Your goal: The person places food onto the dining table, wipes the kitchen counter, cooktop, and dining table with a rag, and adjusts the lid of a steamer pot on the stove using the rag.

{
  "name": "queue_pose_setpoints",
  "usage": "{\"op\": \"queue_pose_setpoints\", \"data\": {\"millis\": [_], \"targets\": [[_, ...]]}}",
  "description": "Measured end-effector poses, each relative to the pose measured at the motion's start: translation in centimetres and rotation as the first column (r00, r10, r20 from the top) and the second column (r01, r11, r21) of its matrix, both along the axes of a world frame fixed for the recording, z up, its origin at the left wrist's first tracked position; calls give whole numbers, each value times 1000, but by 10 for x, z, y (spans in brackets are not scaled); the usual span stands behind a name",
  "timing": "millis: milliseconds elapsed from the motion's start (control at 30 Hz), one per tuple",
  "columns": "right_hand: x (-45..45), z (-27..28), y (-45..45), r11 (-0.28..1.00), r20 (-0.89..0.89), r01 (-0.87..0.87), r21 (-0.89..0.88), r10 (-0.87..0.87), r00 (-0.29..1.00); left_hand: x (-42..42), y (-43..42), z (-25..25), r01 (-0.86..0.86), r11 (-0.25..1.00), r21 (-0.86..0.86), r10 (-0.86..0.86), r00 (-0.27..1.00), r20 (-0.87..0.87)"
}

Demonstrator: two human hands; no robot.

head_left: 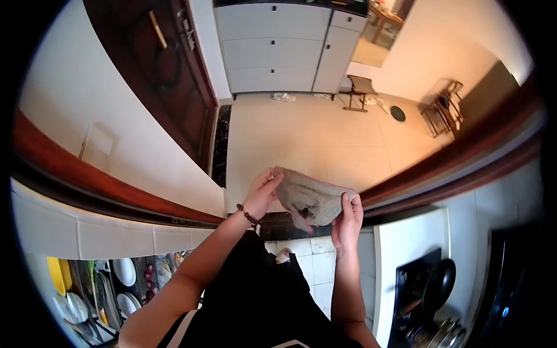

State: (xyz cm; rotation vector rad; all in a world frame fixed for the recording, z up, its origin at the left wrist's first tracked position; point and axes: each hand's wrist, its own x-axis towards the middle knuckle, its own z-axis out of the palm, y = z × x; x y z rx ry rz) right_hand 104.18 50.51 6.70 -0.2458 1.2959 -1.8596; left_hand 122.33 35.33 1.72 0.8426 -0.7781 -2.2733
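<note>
Holding pink-edged gray cloth (325, 200), left hand (264, 194), right hand (349, 221)

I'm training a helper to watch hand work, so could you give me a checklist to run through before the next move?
1. Left hand grips the grey cloth: ok, at its upper left corner.
2. Right hand grips it too: ok, thumb on top at the right edge.
3. Cloth spread flat: not ok, it sags in folds between the hands.
4. Beaded bracelet clear of the cloth: ok, it sits at the left wrist.
5. Cloth clear of the black pan: ok, the pan is off to the right.
6. Dark patch on the cloth just a stain: cannot tell.
</note>
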Motion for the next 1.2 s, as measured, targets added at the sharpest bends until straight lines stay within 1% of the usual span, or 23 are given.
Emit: {"op": "queue_pose_setpoints", "data": {"millis": [33,133,200,233,267,333,367,400,467,500,600,667,733,800,867,900,933,1000,1067,1100,1133,1167,1200], "targets": [[-10,-8,-20,999,-55,-39,6,39,998,-2,-27,-3,-6,1000,-10,8,993,118],[-25,-23,-92,995,-118,-74,70,82,990,-13,-93,-34,9,996,-84,10,976,218],[-47,-36,-145,994,-108,-68,82,77,991,-31,-133,-72,263,939,-221,-248,964,94],[-57,-40,-178,993,-114,-67,96,78,990,-41,-157,-83,368,912,-183,-360,930,78],[-67,-42,-214,994,-80,-35,102,43,996,-48,-184,-92,372,912,-175,-367,928,62],[-89,-42,-283,992,-9,50,115,-49,999,-68,-243,-90,321,938,-127,-320,947,32],[-105,-40,-315,986,3,86,145,-87,996,-80,-282,-82,270,960,-72,-262,959,108],[-128,-47,-334,988,6,24,153,-26,1000,-90,-324,-76,291,955,-61,-284,954,98],[-130,-27,-390,973,94,71,221,-94,991,-111,-403,-69,264,940,-214,-249,964,98],[-149,-41,-404,990,132,-46,133,28,991,-124,-438,-78,306,905,-296,-292,952,90],[-209,-27,-487,992,58,-43,115,37,998,-195,-565,-58,382,852,-358,-405,914,13],[-220,-26,-518,994,78,59,94,-66,995,-222,-607,-64,475,815,-331,-489,871,44],[-254,-24,-539,995,-52,21,99,-16,998,-273,-642,-66,516,762,-391,-527,845,88],[-311,-22,-565,984,-97,118,130,-106,990,-348,-678,-53,568,711,-414,-572,810,127],[-370,-44,-561,967,-282,110,230,-42,959,-417,-694,-50,605,601,-521,-589,777,223],[-391,-54,-554,963,-290,163,216,-96,952,-448,-692,-49,580,532,-617,-549,791,270],[-413,-67,-545,960,-288,197,198,-135,948,-476,-692,-50,598,500,-627,-571,771,281],[-495,-86,-540,878,-548,198,437,85,832,-565,-706,-45,573,37,-819,-352,774,525],[-574,-68,-554,794,-570,166,585,257,780,-655,-709,-33,419,-22,-908,-317,858,404],[-613,-81,-547,765,-661,177,619,386,644,-697,-710,-27,350,-51,-935,-322,881,347],[-637,-88,-545,720,-728,297,628,408,551,-727,-712,-32,529,25,-848,-368,794,484],[-661,-81,-541,769,-721,258,585,347,600,-756,-707,-37,693,94,-715,-422,679,601],[-688,-75,-539,792,-699,225,567,318,641,-792,-699,-18,751,115,-650,-425,629,651]]}}
